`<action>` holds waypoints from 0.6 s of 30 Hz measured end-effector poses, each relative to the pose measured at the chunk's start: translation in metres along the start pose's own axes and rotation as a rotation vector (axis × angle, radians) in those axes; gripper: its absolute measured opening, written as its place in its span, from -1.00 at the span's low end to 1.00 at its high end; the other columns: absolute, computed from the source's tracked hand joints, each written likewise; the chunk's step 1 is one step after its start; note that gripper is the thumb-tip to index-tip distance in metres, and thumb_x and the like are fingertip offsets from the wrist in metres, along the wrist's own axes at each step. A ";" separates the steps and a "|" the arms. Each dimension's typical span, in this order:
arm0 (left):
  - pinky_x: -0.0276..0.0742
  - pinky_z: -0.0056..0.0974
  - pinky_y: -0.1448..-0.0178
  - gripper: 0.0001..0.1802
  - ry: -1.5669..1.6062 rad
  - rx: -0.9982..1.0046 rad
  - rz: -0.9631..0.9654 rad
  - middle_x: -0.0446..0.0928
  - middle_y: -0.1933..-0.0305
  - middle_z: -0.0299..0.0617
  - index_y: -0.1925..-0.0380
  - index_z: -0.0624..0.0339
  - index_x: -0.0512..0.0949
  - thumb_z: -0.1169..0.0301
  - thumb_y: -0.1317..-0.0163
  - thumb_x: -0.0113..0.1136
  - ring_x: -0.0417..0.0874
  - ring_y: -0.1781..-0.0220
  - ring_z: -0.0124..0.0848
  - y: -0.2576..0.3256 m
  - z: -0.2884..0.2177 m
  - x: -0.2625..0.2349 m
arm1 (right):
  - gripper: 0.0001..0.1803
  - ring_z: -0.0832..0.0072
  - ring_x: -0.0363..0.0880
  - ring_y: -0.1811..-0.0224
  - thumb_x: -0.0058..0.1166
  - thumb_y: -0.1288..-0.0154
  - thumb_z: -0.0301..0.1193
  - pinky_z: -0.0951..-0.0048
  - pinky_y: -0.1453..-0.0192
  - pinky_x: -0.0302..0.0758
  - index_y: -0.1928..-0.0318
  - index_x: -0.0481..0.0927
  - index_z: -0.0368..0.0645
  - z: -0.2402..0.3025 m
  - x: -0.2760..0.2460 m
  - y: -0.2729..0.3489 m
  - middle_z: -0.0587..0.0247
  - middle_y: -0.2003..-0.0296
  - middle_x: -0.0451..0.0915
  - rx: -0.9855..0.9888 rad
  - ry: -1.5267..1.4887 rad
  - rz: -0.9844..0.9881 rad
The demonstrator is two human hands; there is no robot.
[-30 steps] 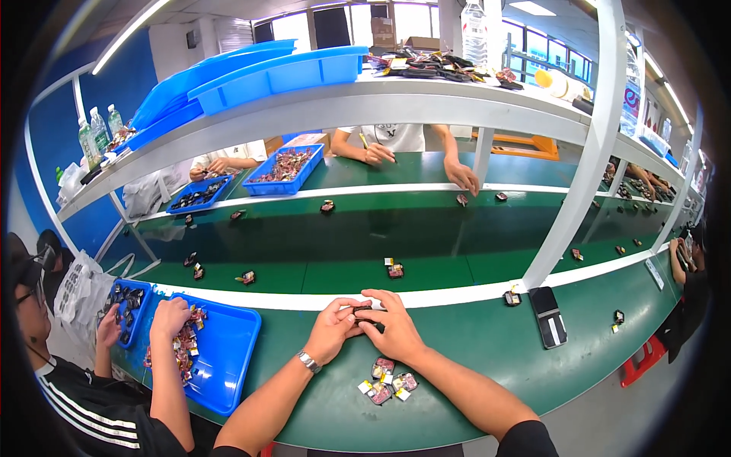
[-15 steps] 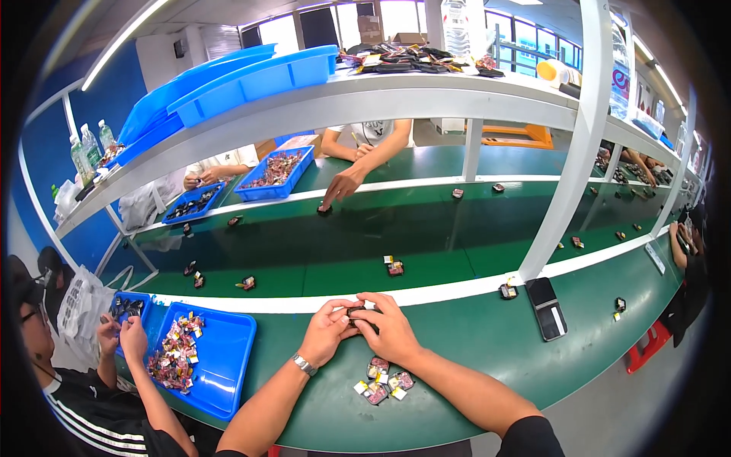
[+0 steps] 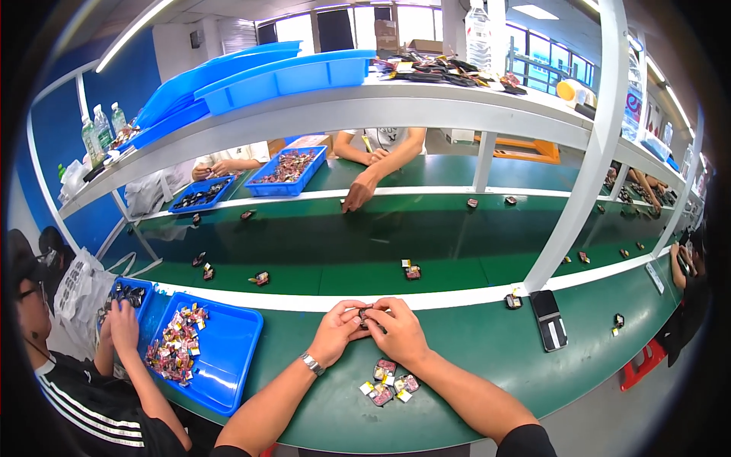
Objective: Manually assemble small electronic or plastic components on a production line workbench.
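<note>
small dark part (image 3: 366, 314) sat pinched between both hands above the green table (image 3: 487, 358), close to the white strip (image 3: 320, 302) along its far edge. left hand (image 3: 337, 332) had its fingers curled and pressed onto the part; right hand (image 3: 397, 333) pinched it from the other side, touching the left. a little pile of wrapped pieces (image 3: 387, 383) lay on the table just nearer than the hands. a blue tray (image 3: 228, 352) of coloured pieces stood to the left of them.
</note>
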State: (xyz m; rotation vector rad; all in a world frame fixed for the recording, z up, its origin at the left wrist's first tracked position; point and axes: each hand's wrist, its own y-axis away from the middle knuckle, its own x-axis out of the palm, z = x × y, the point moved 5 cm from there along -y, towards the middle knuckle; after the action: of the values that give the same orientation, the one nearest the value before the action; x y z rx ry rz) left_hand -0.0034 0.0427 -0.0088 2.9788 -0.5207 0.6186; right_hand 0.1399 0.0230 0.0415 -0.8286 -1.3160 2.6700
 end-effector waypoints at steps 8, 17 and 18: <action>0.57 -0.22 -0.21 -0.73 -0.020 -0.009 -0.020 0.53 -0.09 -0.11 -0.10 0.22 0.33 0.56 -0.42 -0.08 0.58 -0.11 -0.38 0.004 -0.003 0.005 | -0.84 0.34 0.59 0.26 0.31 -0.02 -0.55 0.37 0.23 0.59 0.31 0.68 -0.16 0.006 0.003 0.000 0.27 0.31 0.57 -0.069 0.161 -0.022; 0.59 -0.25 -0.16 -0.72 -0.084 -0.003 -0.069 0.54 -0.10 -0.13 -0.09 0.20 0.34 0.59 -0.40 -0.08 0.58 -0.10 -0.41 0.005 -0.002 0.004 | -0.76 0.32 0.57 0.15 0.25 0.04 -0.52 0.35 0.17 0.56 0.26 0.66 -0.18 0.013 0.006 -0.003 0.19 0.19 0.57 -0.188 0.325 0.004; 0.60 -0.26 -0.14 -0.72 -0.065 0.015 -0.089 0.54 -0.11 -0.13 -0.09 0.20 0.34 0.59 -0.40 -0.08 0.58 -0.10 -0.41 0.003 -0.001 0.002 | -0.72 0.25 0.55 0.05 0.28 0.02 -0.49 0.33 0.07 0.57 0.21 0.66 -0.20 0.014 0.003 -0.005 0.09 0.05 0.55 -0.189 0.307 0.008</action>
State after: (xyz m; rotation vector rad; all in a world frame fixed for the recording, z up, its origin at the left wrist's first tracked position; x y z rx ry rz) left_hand -0.0030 0.0389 -0.0069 3.0251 -0.3869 0.5222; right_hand 0.1295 0.0170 0.0511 -1.2086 -1.4974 2.3248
